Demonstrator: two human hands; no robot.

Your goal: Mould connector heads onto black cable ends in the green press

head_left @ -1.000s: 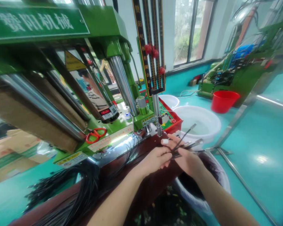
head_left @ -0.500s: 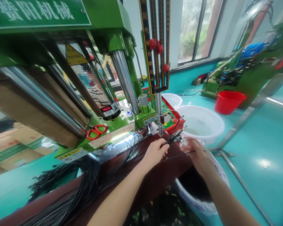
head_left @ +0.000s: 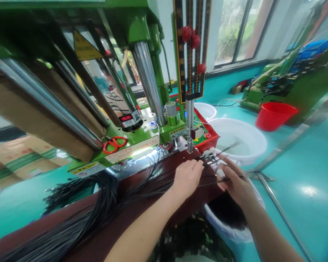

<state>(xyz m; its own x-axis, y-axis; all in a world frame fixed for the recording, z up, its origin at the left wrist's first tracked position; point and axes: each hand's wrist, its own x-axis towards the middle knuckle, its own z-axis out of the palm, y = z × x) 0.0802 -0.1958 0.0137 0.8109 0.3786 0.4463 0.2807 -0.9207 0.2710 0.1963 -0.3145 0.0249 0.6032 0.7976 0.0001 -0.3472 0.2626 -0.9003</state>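
Observation:
Over the right end of the dark red table (head_left: 210, 191), my left hand (head_left: 189, 176) is closed around a few thin black cables. Their ends, with small pale metal or plastic fittings (head_left: 209, 153), stick out past its fingers. Close by on the right, my right hand (head_left: 233, 178) has its fingers curled in a pinch by these ends, on a thin black cable. A small white piece (head_left: 221, 171) shows at its fingertips, too blurred to name. A thick bundle of black cables (head_left: 106, 196) lies along the table to the left and droops over its far edge.
A green press machine (head_left: 169, 131) stands behind the table, with orange-handled scissors (head_left: 114, 145) on its ledge. Beyond the hands are a red control box (head_left: 214, 136), a white tub (head_left: 258, 143) and a red bucket (head_left: 274, 116). A lined bin (head_left: 242, 234) stands below my right hand.
My right hand has turned and its fingers have curled in near the cable ends. My left hand has shifted slightly right, its back turned further up. The view has tilted down a little.

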